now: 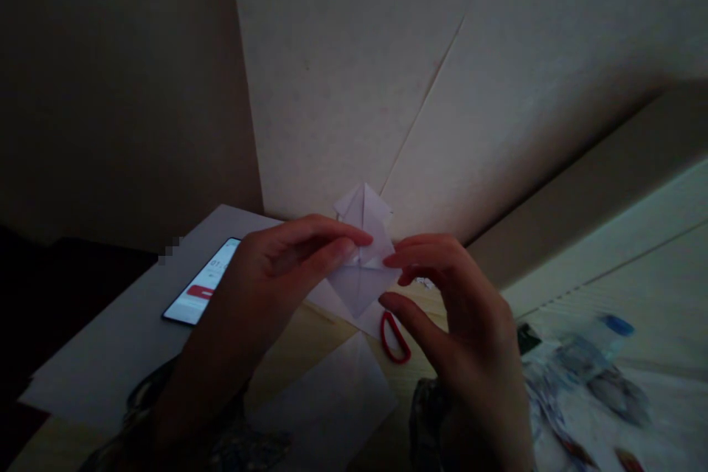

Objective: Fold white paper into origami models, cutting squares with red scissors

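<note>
A small folded white paper shape (362,254) with pointed flaps is held up in the middle of the view. My left hand (271,287) pinches its left side between thumb and fingers. My right hand (450,310) pinches its right edge with the fingertips, the thumb curled below. Under the hands lies a flat white sheet of paper (332,398), and a red scissors handle (394,338) shows just below the folded paper.
A lit phone (202,287) lies on a grey board (110,354) to the left. A plastic bottle with a blue cap (600,343) and crumpled wrappers (575,413) lie at the right. A large pale panel (442,74) leans behind. The scene is dim.
</note>
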Motion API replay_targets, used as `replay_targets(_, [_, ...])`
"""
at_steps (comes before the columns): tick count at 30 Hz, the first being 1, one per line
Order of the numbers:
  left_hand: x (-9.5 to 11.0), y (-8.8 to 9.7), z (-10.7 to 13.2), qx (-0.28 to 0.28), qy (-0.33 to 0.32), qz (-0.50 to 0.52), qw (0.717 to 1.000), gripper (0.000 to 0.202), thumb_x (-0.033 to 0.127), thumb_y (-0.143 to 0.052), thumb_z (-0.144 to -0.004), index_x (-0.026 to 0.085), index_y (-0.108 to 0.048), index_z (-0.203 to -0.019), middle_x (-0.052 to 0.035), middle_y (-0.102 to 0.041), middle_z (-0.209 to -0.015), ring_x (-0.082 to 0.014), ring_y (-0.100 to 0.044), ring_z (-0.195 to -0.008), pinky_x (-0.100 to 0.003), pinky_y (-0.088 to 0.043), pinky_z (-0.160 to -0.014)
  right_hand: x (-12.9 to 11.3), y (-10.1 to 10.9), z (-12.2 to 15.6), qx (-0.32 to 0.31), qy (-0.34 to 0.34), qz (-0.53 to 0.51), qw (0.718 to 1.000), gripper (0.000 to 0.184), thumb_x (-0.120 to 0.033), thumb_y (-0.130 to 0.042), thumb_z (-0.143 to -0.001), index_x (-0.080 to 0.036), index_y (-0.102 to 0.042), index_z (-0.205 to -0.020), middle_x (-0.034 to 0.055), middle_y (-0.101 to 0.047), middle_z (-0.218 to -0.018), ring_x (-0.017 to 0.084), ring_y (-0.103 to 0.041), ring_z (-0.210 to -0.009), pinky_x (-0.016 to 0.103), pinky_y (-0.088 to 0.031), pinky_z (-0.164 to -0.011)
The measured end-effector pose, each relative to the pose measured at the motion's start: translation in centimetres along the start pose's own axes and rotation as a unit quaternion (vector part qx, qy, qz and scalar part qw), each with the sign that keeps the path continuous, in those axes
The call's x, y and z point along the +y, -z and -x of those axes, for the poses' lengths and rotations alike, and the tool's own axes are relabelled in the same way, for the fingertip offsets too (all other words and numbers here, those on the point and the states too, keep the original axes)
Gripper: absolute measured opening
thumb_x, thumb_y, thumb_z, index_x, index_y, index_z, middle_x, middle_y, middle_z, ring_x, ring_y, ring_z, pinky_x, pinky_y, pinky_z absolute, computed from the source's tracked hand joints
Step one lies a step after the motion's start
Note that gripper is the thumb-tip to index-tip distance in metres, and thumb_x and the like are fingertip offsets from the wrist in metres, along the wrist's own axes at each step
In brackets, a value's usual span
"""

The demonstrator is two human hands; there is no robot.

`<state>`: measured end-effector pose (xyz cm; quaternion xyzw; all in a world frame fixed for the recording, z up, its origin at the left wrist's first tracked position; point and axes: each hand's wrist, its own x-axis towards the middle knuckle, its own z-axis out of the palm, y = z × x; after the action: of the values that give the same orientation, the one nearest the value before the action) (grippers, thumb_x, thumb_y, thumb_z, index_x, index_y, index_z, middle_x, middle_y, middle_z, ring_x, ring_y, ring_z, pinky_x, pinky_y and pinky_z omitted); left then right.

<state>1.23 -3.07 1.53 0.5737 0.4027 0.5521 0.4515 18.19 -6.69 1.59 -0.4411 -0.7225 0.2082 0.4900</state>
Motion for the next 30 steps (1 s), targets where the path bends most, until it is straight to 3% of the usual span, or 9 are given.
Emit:
replay_targets(5, [0.1,0.1,0.1,-0.012,0.011,-0.023,1.000,0.016,0.028,-0.063,-0.084,0.026,-0.078,-0.078,0.0009,-0.076,-0.081,-0.0171,-0.068,-0.075,-0.022,-0.052,-0.063,0.0,0.1,-0.1,-0.016,-0.002,0.016,1.000,0.022,-0.017,-0.069,-0.084,-0.028,-0.061,-0.102,-0.0002,-0.061,-0.099,0.017,-0.057,-0.091,0.029,-0.049,-0.076])
replay_targets(14, [0.3,0.4,0.2,-0.044,0.029,-0.012,0.999,0.019,0.031,-0.061,-0.086,0.028,-0.079,-0.080,0.0008,-0.077,-0.085,-0.0167,-0.068,-0.074,-0.022,-0.049,-0.060,0.3,0.6,-0.1,-0.037,0.003,0.014,0.999,0.021,-0.023,-0.069,-0.085,-0.030,-0.063,-0.104,-0.0003,-0.058,-0.114,0.017,-0.055,-0.104,0.027,-0.048,-0.081])
replay_targets(20, [0.5,0.8,0.1,-0.062,0.025,-0.047,0.997,0.021,0.025,-0.058,-0.085,0.029,-0.079,-0.083,0.0013,-0.077,-0.088,-0.0172,-0.068,-0.080,-0.021,-0.050,-0.065,0.3,0.9,0.0,-0.023,0.009,0.022,0.999,0.011,-0.025,-0.068,-0.086,-0.030,-0.066,-0.096,-0.0001,-0.057,-0.118,0.018,-0.054,-0.110,0.031,-0.046,-0.090])
replay_targets(24, [0.2,1.0,0.0,-0.091,0.021,-0.041,0.995,0.021,0.028,-0.058,-0.086,0.030,-0.079,-0.085,0.0017,-0.077,-0.087,-0.0157,-0.067,-0.077,-0.019,-0.048,-0.061,0.3,1.0,0.0,-0.011,0.003,0.026,1.000,0.005,-0.027,-0.066,-0.088,-0.029,-0.067,-0.092,0.0001,-0.057,-0.116,0.019,-0.054,-0.114,0.034,-0.045,-0.095])
replay_targets(30, [0.0,1.2,0.0,-0.117,0.048,-0.039,0.991,0.020,0.027,-0.059,-0.087,0.030,-0.078,-0.091,0.0031,-0.076,-0.094,-0.0145,-0.067,-0.083,-0.018,-0.048,-0.066,0.3,0.9,-0.1,-0.033,0.031,0.044,0.998,0.017,-0.027,-0.073,-0.082,-0.029,-0.067,-0.098,0.0005,-0.056,-0.121,0.019,-0.053,-0.117,0.032,-0.043,-0.098])
